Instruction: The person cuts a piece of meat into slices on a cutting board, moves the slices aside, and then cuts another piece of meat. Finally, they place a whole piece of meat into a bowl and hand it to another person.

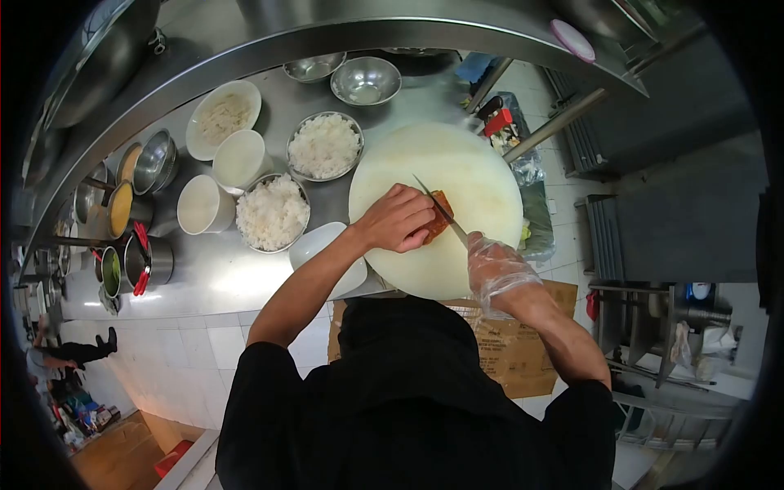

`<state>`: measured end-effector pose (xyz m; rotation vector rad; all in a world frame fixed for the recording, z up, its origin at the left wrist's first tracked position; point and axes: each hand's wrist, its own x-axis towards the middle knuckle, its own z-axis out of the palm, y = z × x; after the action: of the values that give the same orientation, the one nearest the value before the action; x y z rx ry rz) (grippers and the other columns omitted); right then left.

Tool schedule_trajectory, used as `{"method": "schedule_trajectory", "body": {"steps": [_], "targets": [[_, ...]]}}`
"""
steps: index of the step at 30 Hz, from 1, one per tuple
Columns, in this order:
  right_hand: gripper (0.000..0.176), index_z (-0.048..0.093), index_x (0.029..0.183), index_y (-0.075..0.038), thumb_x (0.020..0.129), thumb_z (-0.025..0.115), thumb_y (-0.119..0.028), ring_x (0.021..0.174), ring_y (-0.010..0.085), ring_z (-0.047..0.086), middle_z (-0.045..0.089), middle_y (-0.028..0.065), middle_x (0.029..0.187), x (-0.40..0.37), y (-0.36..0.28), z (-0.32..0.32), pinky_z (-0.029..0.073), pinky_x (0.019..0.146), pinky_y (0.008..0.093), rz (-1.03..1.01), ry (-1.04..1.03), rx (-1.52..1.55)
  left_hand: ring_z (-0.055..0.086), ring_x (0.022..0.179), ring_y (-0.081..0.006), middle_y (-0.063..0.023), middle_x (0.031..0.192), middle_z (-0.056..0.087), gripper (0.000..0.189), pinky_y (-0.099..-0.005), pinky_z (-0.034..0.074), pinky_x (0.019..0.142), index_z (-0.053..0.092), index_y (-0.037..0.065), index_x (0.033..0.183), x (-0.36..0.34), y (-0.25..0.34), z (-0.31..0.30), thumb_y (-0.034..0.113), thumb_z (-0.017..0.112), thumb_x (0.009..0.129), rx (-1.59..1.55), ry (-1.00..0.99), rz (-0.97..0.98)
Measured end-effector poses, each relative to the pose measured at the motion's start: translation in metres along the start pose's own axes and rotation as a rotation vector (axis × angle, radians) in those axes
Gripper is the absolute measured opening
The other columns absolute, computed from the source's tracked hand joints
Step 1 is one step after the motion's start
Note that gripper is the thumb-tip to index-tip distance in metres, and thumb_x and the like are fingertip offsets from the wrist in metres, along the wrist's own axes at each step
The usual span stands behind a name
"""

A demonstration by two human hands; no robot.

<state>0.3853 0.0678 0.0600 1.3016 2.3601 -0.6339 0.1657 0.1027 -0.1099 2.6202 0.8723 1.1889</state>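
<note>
A round white cutting board (482,180) lies on the steel counter. On it is a reddish-brown piece of food (439,217), probably cooked meat. My left hand (400,219), bare, presses on its left side with the fingers curled over it. My right hand (500,269), in a clear plastic glove, grips a knife (442,210). The blade slants up and to the left across the food, close to my left fingertips. The knife's handle is hidden inside my fist. A white dish (314,242) sits under my left forearm.
Two bowls of rice, one nearer (273,214) and one farther (325,147), stand left of the board. White containers, metal bowls and sauce pots (149,260) fill the counter's left. An overhead steel shelf (367,34) crosses above; a person (69,359) is at far left.
</note>
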Motion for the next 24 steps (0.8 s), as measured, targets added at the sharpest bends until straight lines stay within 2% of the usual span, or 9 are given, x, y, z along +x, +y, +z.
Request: {"method": "schedule_trajectory", "body": {"steps": [2, 11, 13, 15, 17, 19, 21, 23, 24], "targets": [[0.025, 0.049, 0.111, 0.005, 0.089, 0.052, -0.007, 0.104, 0.0443, 0.065, 0.065, 0.0311, 0.105, -0.003, -0.008, -0.008, 0.051, 0.091, 0.0496, 0.037, -0.025, -0.034, 0.052, 0.093, -0.0256, -0.0069, 0.103, 0.058, 0.034, -0.0393, 0.04, 0.081, 0.061, 0.008, 0.1, 0.001, -0.004, 0.003, 0.016, 0.068, 0.067, 0.004, -0.058, 0.013], [0.021, 0.058, 0.101, 0.009, 0.086, 0.053, -0.004, 0.097, 0.0434, 0.068, 0.067, 0.032, 0.101, 0.035, -0.016, -0.046, 0.054, 0.086, 0.0467, 0.05, -0.19, -0.131, 0.052, 0.092, -0.0262, -0.0079, 0.102, 0.057, 0.035, -0.0394, 0.039, 0.081, 0.061, 0.007, 0.097, -0.001, -0.006, 0.008, 0.017, 0.068, 0.064, -0.024, -0.039, -0.015], [0.021, 0.059, 0.094, 0.009, 0.077, 0.059, -0.003, 0.096, 0.0444, 0.067, 0.065, 0.034, 0.096, 0.07, -0.002, -0.029, 0.054, 0.082, 0.0442, -0.241, 0.023, -0.084, 0.052, 0.091, -0.0252, -0.0073, 0.1, 0.056, 0.032, -0.0385, 0.039, 0.08, 0.062, 0.007, 0.094, 0.0, -0.005, 0.003, 0.017, 0.068, 0.065, -0.036, -0.048, -0.055], [0.017, 0.06, 0.088, 0.008, 0.074, 0.058, -0.002, 0.096, 0.0445, 0.067, 0.065, 0.0338, 0.095, 0.082, -0.013, -0.046, 0.053, 0.081, 0.0455, -0.175, -0.114, -0.087, 0.051, 0.091, -0.0241, -0.0068, 0.098, 0.055, 0.029, -0.0377, 0.04, 0.078, 0.062, 0.007, 0.091, 0.002, -0.006, 0.004, 0.017, 0.068, 0.065, -0.041, -0.054, -0.083], [0.018, 0.061, 0.089, 0.008, 0.077, 0.056, -0.003, 0.094, 0.0452, 0.067, 0.065, 0.0339, 0.094, 0.073, 0.015, -0.029, 0.053, 0.081, 0.0459, -0.194, -0.044, -0.068, 0.052, 0.091, -0.0269, -0.0088, 0.102, 0.058, 0.034, -0.0407, 0.04, 0.079, 0.061, 0.007, 0.096, -0.002, -0.006, 0.011, 0.015, 0.067, 0.063, -0.029, 0.016, -0.045], [0.023, 0.065, 0.096, 0.008, 0.082, 0.056, -0.007, 0.092, 0.04, 0.069, 0.067, 0.0312, 0.097, 0.044, 0.016, -0.053, 0.055, 0.081, 0.0408, -0.196, -0.227, -0.199, 0.053, 0.09, -0.027, -0.0086, 0.102, 0.058, 0.035, -0.0409, 0.04, 0.079, 0.062, 0.007, 0.097, 0.003, -0.006, 0.008, 0.014, 0.068, 0.063, -0.032, 0.028, -0.055], [0.021, 0.062, 0.089, 0.011, 0.082, 0.053, -0.006, 0.086, 0.0389, 0.069, 0.066, 0.0299, 0.091, 0.036, 0.016, -0.064, 0.054, 0.079, 0.0418, -0.258, -0.277, -0.182, 0.053, 0.09, -0.027, -0.0084, 0.103, 0.059, 0.037, -0.0404, 0.04, 0.08, 0.062, 0.007, 0.098, 0.0, -0.005, 0.01, 0.015, 0.068, 0.063, -0.051, -0.004, -0.053], [0.02, 0.059, 0.085, 0.009, 0.084, 0.051, -0.01, 0.084, 0.0373, 0.067, 0.065, 0.0276, 0.089, 0.049, 0.027, -0.046, 0.052, 0.078, 0.0444, -0.154, -0.169, -0.287, 0.053, 0.09, -0.0267, -0.0081, 0.105, 0.06, 0.037, -0.0402, 0.039, 0.081, 0.062, 0.007, 0.098, -0.003, -0.002, 0.009, 0.016, 0.069, 0.063, -0.037, 0.001, -0.054], [0.022, 0.057, 0.089, 0.007, 0.087, 0.048, -0.013, 0.082, 0.0379, 0.064, 0.064, 0.026, 0.087, 0.056, 0.05, -0.034, 0.049, 0.075, 0.046, -0.253, -0.108, -0.256, 0.054, 0.091, -0.0265, -0.0078, 0.106, 0.061, 0.037, -0.04, 0.039, 0.082, 0.063, 0.007, 0.098, -0.001, -0.004, 0.007, 0.016, 0.07, 0.063, -0.016, 0.014, -0.05]]}}
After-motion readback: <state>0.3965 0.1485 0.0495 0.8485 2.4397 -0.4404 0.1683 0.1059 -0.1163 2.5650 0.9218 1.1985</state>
